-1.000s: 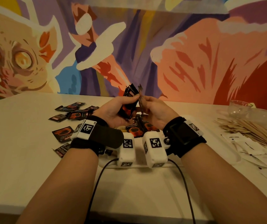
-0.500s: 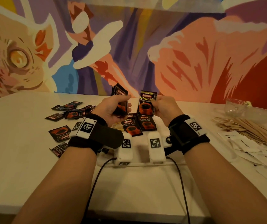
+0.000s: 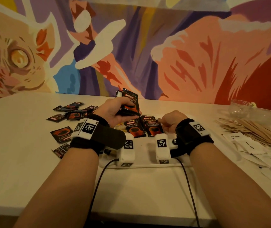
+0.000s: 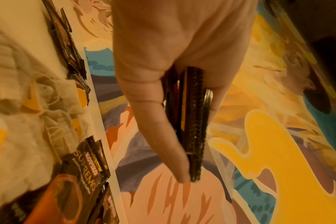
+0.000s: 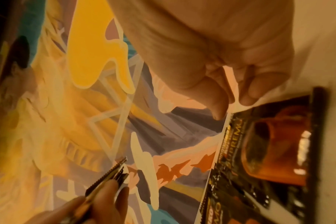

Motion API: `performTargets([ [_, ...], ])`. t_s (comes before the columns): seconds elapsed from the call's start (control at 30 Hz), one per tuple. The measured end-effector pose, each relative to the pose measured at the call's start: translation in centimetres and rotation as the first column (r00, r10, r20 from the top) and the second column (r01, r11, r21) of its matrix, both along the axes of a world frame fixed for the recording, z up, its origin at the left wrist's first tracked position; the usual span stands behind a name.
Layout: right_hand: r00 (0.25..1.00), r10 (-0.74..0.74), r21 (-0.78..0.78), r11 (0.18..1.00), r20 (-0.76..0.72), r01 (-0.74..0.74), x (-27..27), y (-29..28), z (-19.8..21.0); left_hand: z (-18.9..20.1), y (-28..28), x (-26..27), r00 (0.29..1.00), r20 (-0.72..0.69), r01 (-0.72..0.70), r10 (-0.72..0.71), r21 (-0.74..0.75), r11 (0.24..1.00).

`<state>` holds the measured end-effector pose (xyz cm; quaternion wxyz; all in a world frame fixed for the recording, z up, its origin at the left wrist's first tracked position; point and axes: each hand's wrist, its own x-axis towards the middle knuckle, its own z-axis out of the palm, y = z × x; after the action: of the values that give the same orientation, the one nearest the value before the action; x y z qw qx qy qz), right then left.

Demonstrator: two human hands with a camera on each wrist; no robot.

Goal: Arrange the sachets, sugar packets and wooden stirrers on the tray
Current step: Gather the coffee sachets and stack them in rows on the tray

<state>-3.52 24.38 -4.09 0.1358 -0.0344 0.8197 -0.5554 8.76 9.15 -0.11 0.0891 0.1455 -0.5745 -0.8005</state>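
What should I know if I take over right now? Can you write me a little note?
Left hand: holds a small stack of coffee sachets above the tray.
Right hand: fingers curled, holding nothing, beside the sachets laid on the tray.
Done: a few sachets on the tray.
Left: loose sachets on the table's left side; wooden stirrers and white sugar packets on its right, not yet on the tray.

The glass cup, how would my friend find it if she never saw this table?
Start at the white table and go to its far right edge, by the painted wall. Behind the heap of wooden stirrers stands the glass cup. It is see-through, while its neighbours are wood or paper.
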Motion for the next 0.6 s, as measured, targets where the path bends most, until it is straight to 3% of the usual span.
performTargets([
  [0.17, 0.998, -0.049, -0.118, 0.992, -0.047, 0.043, 1.0, -0.5, 1.8, -0.1, 0.1, -0.1, 1.0, 0.017, 0.004, -0.003, -0.052, 0.999],
  [0.33, 0.964, 0.229, -0.353, 0.898, -0.133, -0.262, 4.0, -1.3, 3.7, -0.2, 0.2, 0.0, 0.999, -0.017, 0.04, -0.042, -0.112, 0.993],
  [0.4, 0.949, 0.275, -0.389, 0.867, -0.151, -0.313, 4.5, -1.6, 3.9, -0.2, 0.4, 0.0, 0.998, -0.034, 0.046, -0.051, -0.138, 0.989],
  [0.5, 0.956, 0.244, -0.379, 0.879, -0.166, -0.29, 4.7, -1.9, 4.0, 0.1, 0.7, 0.3, 0.998, -0.039, 0.043, -0.049, -0.142, 0.989],
  [0.6, 0.973, 0.208, -0.382, 0.895, -0.1, -0.231, 4.2, -1.6, 3.6, 0.6, 0.2, 0.5, 0.998, -0.057, -0.009, 0.008, -0.021, 1.0],
])
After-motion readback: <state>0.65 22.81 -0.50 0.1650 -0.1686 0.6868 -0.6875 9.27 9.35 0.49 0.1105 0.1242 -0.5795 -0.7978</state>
